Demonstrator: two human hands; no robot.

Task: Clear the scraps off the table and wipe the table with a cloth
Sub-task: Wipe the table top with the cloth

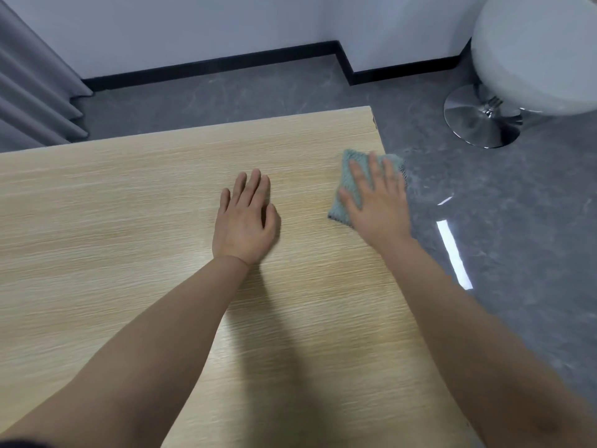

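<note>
A light wood-grain table [129, 205] fills most of the view. A folded teal cloth [350, 171] lies at the table's right edge, its far corner sticking out past the edge. My right hand [376, 202] presses flat on the cloth with straight, spread fingers. My left hand [245, 218] rests flat on the bare tabletop to the left of the cloth, a hand's width away, fingers straight and together. No scraps show on the visible tabletop.
Beyond the right edge lies a glossy grey floor [500, 237]. A white stool [536, 53] on a chrome base [481, 119] stands at the far right. Grey curtains [29, 92] hang at the far left, against a white wall with black skirting.
</note>
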